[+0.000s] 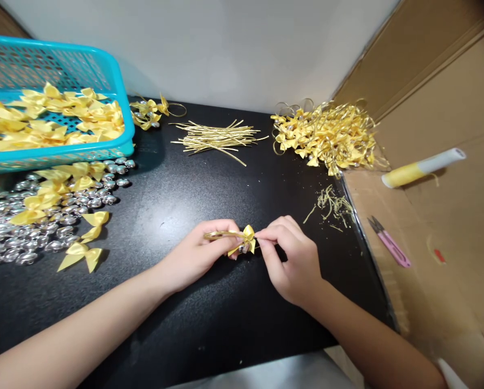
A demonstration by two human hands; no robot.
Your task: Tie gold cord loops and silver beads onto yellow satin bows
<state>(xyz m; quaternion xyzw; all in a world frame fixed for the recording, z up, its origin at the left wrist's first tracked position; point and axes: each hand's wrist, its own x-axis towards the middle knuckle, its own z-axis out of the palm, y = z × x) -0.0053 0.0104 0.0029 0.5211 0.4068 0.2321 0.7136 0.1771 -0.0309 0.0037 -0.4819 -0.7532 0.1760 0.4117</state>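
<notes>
My left hand (pixel 211 243) is closed round a yellow bow (pixel 249 234) with silver beads (pixel 244 248) below it and a gold ring (pixel 217 235) lying across the fingers. Thumb and forefinger of my right hand (pixel 288 259) are pinched together just right of the bow, at what looks like the end of a thin gold tie; its exact hold is too small to make out. Gold twist ties (pixel 217 138) lie in a loose bundle further back on the black table (pixel 177 200).
At the left, a turquoise basket (pixel 124 119) holds yellow bows, with silver beads (pixel 34 232) and bows before it. Finished-looking bow rings (pixel 326 135) are heaped at the back right, near wire scraps (pixel 333 208). Pink snips (pixel 391 246) and a yellow-white roll (pixel 424 167) lie on cardboard.
</notes>
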